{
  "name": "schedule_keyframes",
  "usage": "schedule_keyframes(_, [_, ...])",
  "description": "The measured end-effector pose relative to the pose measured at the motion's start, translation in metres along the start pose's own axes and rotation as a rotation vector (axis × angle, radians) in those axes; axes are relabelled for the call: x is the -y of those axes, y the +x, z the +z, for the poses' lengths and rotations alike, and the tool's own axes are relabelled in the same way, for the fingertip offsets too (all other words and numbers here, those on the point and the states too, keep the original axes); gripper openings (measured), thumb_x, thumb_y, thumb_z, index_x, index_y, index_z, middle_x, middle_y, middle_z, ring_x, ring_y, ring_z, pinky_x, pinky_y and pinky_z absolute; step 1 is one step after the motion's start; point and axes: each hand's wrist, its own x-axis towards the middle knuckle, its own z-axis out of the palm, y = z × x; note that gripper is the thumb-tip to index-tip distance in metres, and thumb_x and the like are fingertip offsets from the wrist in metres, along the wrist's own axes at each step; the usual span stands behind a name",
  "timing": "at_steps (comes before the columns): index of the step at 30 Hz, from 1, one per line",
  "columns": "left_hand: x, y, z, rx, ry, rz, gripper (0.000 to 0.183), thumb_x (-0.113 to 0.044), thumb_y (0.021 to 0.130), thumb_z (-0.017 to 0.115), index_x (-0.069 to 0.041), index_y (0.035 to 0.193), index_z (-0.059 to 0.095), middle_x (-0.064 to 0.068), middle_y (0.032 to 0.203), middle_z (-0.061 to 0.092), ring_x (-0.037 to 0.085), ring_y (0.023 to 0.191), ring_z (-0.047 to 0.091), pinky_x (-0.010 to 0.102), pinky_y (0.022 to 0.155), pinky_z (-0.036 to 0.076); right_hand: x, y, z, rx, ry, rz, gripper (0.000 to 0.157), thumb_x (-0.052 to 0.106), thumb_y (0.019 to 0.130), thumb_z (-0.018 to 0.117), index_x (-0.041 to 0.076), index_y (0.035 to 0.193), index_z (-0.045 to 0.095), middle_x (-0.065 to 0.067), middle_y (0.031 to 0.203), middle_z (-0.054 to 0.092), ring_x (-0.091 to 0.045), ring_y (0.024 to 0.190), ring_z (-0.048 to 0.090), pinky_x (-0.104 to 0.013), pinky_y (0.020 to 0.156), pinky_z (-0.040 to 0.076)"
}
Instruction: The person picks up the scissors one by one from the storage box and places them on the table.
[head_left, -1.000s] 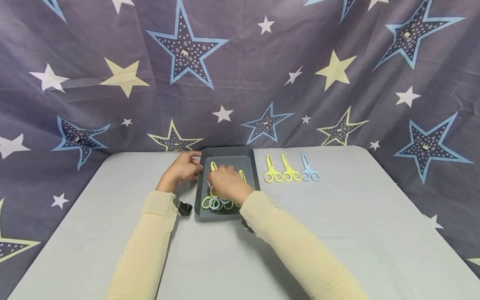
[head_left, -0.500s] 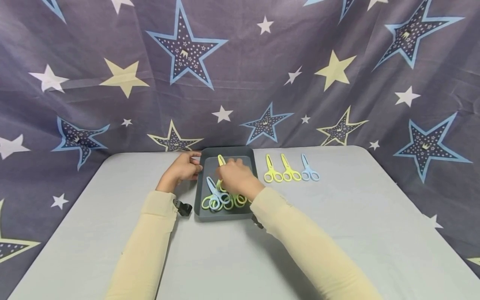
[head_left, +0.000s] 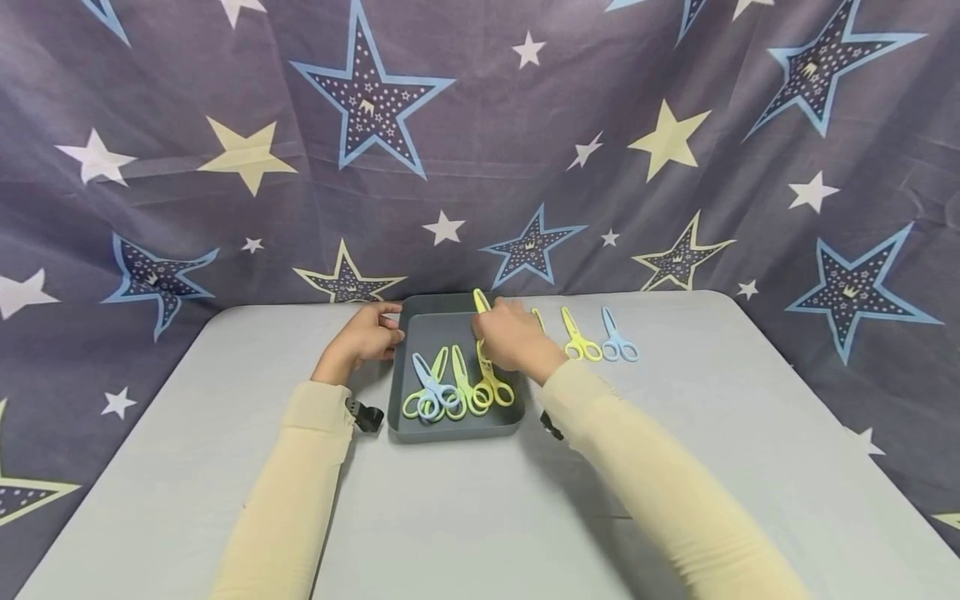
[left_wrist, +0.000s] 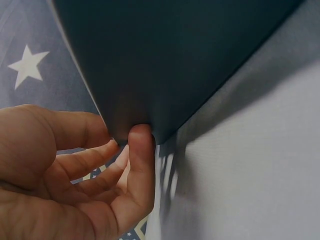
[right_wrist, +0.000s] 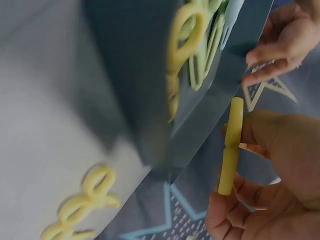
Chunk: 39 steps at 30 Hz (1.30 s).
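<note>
A dark grey tray [head_left: 456, 435] lies on the table with several yellow, yellow-green and light blue scissors in it, among them a blue pair [head_left: 429, 385] and a yellow pair [head_left: 493, 387]. My left hand [head_left: 367, 335] holds the tray at its far left corner; in the left wrist view a fingertip presses the outer wall. Over the tray's right rim, my right hand [head_left: 513, 333] pinches yellow scissors [right_wrist: 231, 147], whose upper end shows above the fingers in the head view. My hand hides the rest of them there.
Right of the tray, yellow scissors [head_left: 582, 337] and blue scissors [head_left: 619, 340] lie in a row on the pale table [head_left: 712, 400]. Another yellow pair [right_wrist: 75, 209] there is mostly behind my right hand in the head view. A star-patterned curtain [head_left: 585, 100] hangs behind.
My right hand has lifted yellow scissors from among the others and moved right, from the tray's middle to its right rim. My left hand has stayed at the tray.
</note>
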Motion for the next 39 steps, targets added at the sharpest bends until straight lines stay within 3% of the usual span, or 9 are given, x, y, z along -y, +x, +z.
schedule_keyframes(7, [0.001,0.001,0.000,-0.003,0.005,-0.002,0.063,0.005,0.098,0.055,0.002,0.157,0.033,0.018,0.119,0.048,0.023,0.094,0.059,0.033,0.076,0.062,-0.036,-0.007,0.000,-0.055,0.031,0.040,0.012,0.009,0.087,0.066,0.015,0.077,0.065,-0.014,0.094,0.059,-0.037,0.092,0.051,-0.049,0.071,0.054])
schedule_keyframes(19, [0.001,-0.002,-0.001,-0.003,-0.009,0.013,0.064,0.006,0.097,0.055,0.003,0.156,0.032,0.018,0.119,0.047,0.026,0.098,0.059,0.032,0.075,0.062,-0.084,-0.018,0.011,-0.088,0.044,0.164,0.013,0.008,0.090,0.063,0.011,0.097,0.074,-0.021,0.102,0.058,-0.042,0.096,0.051,-0.054,0.072,0.056])
schedule_keyframes(31, [0.002,0.001,-0.001,-0.001,0.001,0.004,0.063,0.005,0.098,0.056,0.002,0.157,0.033,0.018,0.119,0.047,0.025,0.098,0.058,0.032,0.075,0.062,-0.135,-0.032,0.022,-0.100,0.074,0.278,0.019,0.004,0.091,0.055,0.009,0.099,0.072,-0.027,0.105,0.057,-0.049,0.100,0.052,-0.061,0.075,0.056])
schedule_keyframes(39, [0.002,0.002,0.000,-0.005,-0.005,0.003,0.063,0.005,0.098,0.056,0.002,0.157,0.033,0.017,0.118,0.046,0.024,0.096,0.058,0.031,0.074,0.062,-0.163,-0.042,0.025,-0.099,0.105,0.304,0.015,0.006,0.093,0.057,0.010,0.093,0.071,-0.025,0.103,0.057,-0.050,0.103,0.051,-0.063,0.078,0.055])
